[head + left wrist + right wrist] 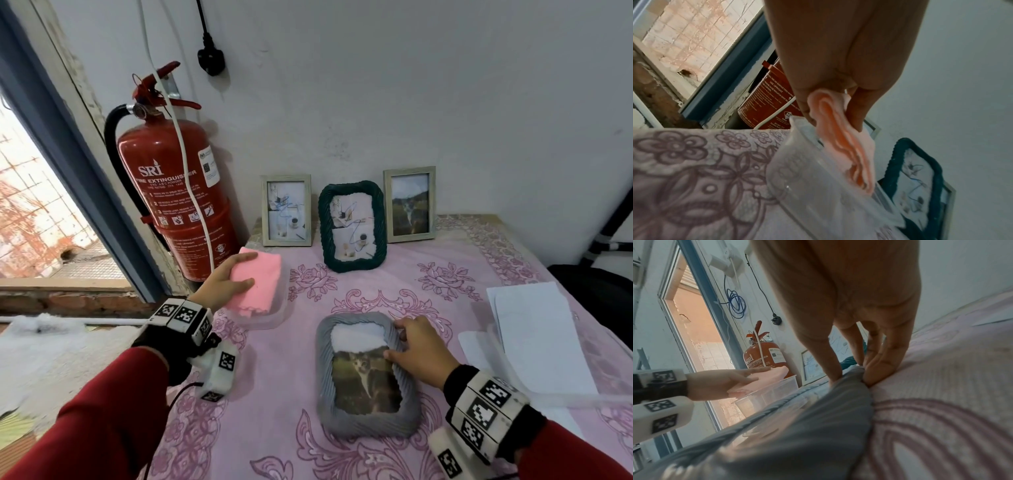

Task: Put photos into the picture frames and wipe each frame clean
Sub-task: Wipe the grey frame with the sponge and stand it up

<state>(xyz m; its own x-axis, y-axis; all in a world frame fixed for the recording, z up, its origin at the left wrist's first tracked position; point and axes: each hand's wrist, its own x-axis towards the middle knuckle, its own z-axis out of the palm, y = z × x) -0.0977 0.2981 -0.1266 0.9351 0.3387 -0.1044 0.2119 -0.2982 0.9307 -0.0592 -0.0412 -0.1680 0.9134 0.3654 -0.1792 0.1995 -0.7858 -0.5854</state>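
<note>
**Cloth in hand, grey frame waiting**

Nearest to me, flat on the pink flowered tablecloth (428,274), lies the grey ribbed frame (323,370) with a cat photo (364,383) already in it. My right hand (419,351) steadies it at the upper right edge, thumb on the inner edge by the photo and fingers curled over the outer rim, a light hold rather than a clamp.

Further out on my left, my left hand (224,282) pinches the folded pink cloth (257,284) between thumb and fingers, right over the clear plastic container (274,317). Whether the cloth has fully cleared the rim I cannot quite tell; the left wrist view is blurred there.

At the back, against the wall, stand three filled frames: a pale wooden frame (287,210), a dark green woven frame (352,226) and a second pale frame (410,204). White sheets (534,322) lie to my right, and a red fire extinguisher (171,185) stands beside the table.

As I judge it, wiping the grey frame comes next. I should carry the cloth across low, keep my right hand pressing the frame down so it does not slide, wipe the glass in one direction, then work along the ribs where dust would lodge.
</note>
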